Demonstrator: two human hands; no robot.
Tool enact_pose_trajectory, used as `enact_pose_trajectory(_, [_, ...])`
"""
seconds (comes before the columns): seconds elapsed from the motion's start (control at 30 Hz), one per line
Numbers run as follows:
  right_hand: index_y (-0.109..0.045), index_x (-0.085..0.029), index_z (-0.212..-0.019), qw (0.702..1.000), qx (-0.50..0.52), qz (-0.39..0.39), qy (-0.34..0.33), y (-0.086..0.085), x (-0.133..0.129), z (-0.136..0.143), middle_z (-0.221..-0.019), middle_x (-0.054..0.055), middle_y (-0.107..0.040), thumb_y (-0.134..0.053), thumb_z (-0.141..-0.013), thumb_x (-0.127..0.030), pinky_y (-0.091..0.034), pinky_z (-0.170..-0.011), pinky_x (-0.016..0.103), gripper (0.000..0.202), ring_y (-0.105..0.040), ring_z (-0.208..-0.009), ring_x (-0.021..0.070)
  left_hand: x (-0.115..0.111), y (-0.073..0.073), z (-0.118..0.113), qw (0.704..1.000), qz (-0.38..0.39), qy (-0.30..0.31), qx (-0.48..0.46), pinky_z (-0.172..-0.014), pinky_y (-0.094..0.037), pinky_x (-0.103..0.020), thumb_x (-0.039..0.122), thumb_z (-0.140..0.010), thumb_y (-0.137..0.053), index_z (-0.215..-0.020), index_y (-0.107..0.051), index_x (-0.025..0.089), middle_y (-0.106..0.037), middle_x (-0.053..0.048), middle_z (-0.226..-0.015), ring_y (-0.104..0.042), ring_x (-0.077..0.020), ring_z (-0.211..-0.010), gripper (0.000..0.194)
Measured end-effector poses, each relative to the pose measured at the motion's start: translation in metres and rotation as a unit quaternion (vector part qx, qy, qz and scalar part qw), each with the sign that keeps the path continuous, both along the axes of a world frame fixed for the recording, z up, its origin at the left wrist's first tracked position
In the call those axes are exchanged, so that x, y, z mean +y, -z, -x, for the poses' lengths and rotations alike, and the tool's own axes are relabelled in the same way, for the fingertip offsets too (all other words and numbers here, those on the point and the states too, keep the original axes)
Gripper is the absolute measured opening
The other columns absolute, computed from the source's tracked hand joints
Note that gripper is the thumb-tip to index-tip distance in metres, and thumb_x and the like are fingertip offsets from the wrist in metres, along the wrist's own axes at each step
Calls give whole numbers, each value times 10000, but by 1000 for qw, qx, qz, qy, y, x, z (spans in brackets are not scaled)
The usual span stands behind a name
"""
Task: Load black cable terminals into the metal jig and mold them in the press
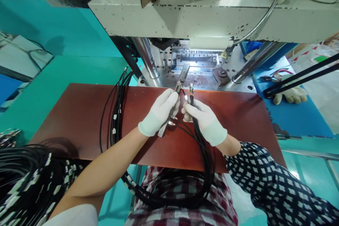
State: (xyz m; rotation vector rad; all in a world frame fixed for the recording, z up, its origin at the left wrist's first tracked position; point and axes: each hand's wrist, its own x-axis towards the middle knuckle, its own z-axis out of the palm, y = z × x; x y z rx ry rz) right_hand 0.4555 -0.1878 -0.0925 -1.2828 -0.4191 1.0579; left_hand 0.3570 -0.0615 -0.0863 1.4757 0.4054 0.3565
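Observation:
My left hand [162, 110], in a white glove, is closed around a flat metal bar [183, 75] that slants up toward the machine. In my gloved right hand [203, 119] is a bundle of black cables [200, 140], with metal ends [191, 89] sticking up past the fingers. One cable end touches or nearly touches the bar between the hands. Two loose cable ends [171, 123] lie just below my left hand. The bundle loops down over the lap and back up to the left side of the brown board [87, 120].
Beyond the board stands a press with a metal bed [194, 77], a bolted block [221, 76] and two steel columns [147, 58]. A large pile of black cables [29, 180] lies at the lower left. A glove [291, 95] rests on a blue surface at the right.

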Motion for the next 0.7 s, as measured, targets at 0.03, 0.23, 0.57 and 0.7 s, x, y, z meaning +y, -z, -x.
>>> enact_pose_trajectory(0.03, [-570,-165,-857,1000,15,11,-17,-1,0,-3,-727,-18,-592,-730,-728,-409,-468,-631,246,319,-523,-608,86,2,-1,0,1000,15,-3,-9,-528,-341,-243,469,-987,-457,-797,-419,195,-444,34,-693,-412,-81,-543,336])
enact_pose_trajectory(0.23, [-672,-138,-862,994,-36,57,-83,-8,1,-8,-642,-16,-592,-692,-714,-335,-424,-568,249,247,-503,-542,87,6,-2,-1,999,31,-1,-13,-525,-361,-243,521,-961,-483,-795,-459,186,-481,22,-700,-438,-85,-536,374])
enact_pose_trajectory(0.57, [-527,-174,-554,970,-196,85,-113,-15,-1,-1,-492,-41,-495,-621,-815,-321,-371,-526,238,314,-434,-493,86,-2,1,1,999,28,27,-4,-560,-367,-239,488,-982,-463,-770,-475,170,-471,20,-665,-419,-92,-573,381])
enact_pose_trajectory(0.7, [-503,-180,-575,981,-146,87,-97,-12,1,3,-515,-42,-504,-622,-794,-300,-365,-517,248,277,-436,-492,94,-6,4,-1,999,26,31,3,-590,-391,-257,496,-983,-447,-808,-471,180,-489,17,-687,-456,-112,-603,363])
